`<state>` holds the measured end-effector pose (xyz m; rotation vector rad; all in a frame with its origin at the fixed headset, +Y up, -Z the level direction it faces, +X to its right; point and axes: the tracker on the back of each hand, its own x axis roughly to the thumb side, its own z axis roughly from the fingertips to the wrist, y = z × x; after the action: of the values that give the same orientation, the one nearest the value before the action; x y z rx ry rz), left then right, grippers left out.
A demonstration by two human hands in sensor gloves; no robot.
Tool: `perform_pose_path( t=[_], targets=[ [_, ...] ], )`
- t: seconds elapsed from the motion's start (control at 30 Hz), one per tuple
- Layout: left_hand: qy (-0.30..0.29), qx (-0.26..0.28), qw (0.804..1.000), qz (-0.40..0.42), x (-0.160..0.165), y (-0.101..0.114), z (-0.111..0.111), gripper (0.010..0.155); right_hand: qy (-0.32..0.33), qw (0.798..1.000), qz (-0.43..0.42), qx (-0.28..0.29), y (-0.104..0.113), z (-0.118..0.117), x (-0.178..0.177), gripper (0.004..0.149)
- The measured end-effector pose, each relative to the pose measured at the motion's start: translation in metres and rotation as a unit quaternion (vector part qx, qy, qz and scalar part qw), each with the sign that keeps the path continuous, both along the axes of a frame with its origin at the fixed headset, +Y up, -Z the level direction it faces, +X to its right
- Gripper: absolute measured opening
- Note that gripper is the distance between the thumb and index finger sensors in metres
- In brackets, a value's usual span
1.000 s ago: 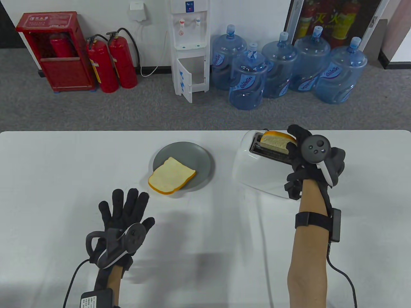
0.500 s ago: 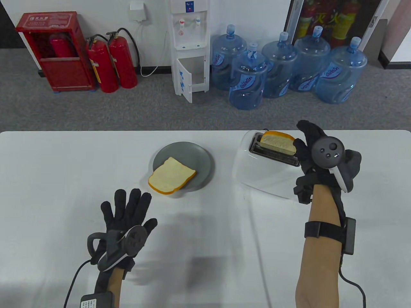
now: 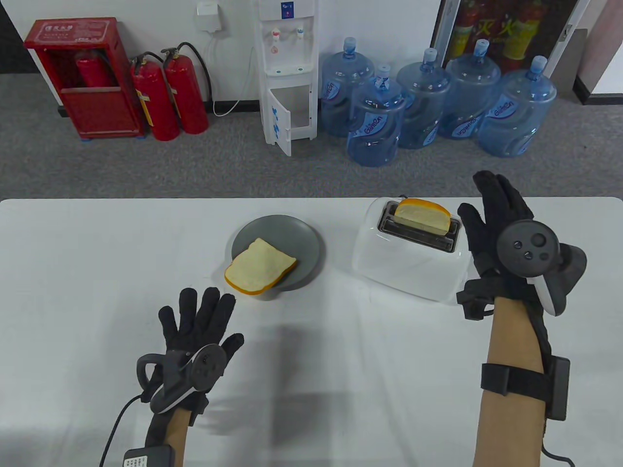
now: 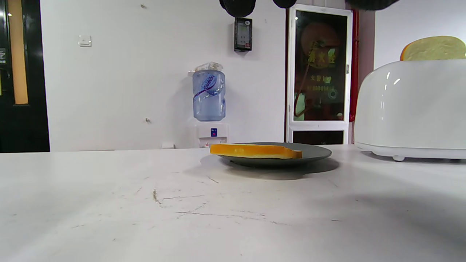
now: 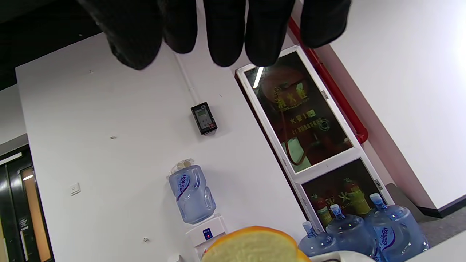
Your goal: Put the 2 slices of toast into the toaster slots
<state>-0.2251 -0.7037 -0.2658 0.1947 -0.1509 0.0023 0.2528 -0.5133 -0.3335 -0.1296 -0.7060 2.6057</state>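
Table view, toaster [image 3: 411, 255]: white, rounded, two dark slots on top, standing at the table's [image 3: 97, 253] far right.
Table view, upright slice [image 3: 422, 215]: pale crumb, orange crust, standing in the far slot, top showing.
Table view, flat slice [image 3: 260, 266]: lying on the grey plate [image 3: 302, 238], overhanging its near rim.
Table view, left hand [image 3: 197, 331]: fingers spread, holding nothing, near the plate.
Table view, right hand [image 3: 506, 238]: fingers straight, just right of the toaster, holding nothing.
Table view, writing: "GainOn" on the water jugs [image 3: 375, 129].
Left wrist view: flat slice [image 4: 255, 150] seen edge-on on the plate [image 4: 316, 153]; toaster [image 4: 411, 109] at right.
Right wrist view: straight fingertips [image 5: 225, 32] above the upright slice's [image 5: 251, 245] crust.
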Motion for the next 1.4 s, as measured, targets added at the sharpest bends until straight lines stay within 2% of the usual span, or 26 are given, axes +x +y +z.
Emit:
perform_pose_path(
  t=[0.83, 1.0, 1.4],
  targets=[
    [-0.011, -0.005, 1.0, -0.009, 0.007, -0.001, 0.001, 0.072, 0.132, 0.983, 0.079, 0.103, 0.006, 0.068, -0.061, 0.064],
    [-0.014, -0.002, 1.0, -0.012, 0.008, -0.001, 0.001, 0.072, 0.146, 0.977, 0.099, 0.12, -0.006, 0.077, -0.074, 0.065],
    [-0.018, -0.003, 1.0, -0.018, 0.012, -0.002, 0.002, 0.072, 0.215, 0.966, 0.099, 0.106, -0.057, 0.097, -0.111, 0.066]
  ],
)
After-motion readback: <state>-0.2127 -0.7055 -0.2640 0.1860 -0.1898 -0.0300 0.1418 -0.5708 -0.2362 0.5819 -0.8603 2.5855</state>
